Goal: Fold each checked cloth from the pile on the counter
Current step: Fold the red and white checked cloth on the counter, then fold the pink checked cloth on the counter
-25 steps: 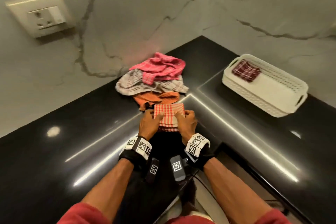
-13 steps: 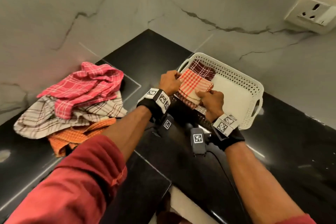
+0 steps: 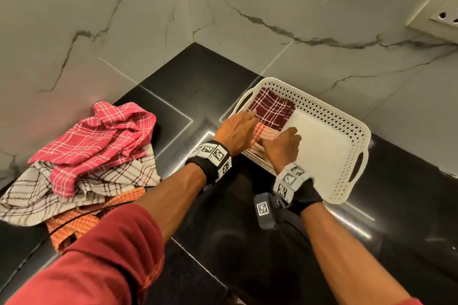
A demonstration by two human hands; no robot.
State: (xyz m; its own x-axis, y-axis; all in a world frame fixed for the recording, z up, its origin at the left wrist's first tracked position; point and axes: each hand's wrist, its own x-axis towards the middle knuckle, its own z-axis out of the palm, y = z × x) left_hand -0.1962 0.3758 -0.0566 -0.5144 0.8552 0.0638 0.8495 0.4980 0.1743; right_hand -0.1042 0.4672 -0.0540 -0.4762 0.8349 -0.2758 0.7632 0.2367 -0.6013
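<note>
While both forearms reach forward over the black tabletop (image 3: pixel 247 242), the left hand (image 3: pixel 235 132) and right hand (image 3: pixel 282 147) lie palm-down, fingers together, on the folded orange checked cloth (image 3: pixel 266 132) inside the white basket (image 3: pixel 357 136), beside a maroon cloth (image 3: pixel 271 109).

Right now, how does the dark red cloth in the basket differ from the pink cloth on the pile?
The dark red cloth is folded flat inside the white basket; the pink cloth lies crumpled atop the pile on the counter. Dark red is deeper in colour, pink brighter. Both are checked with pale lines.
</note>
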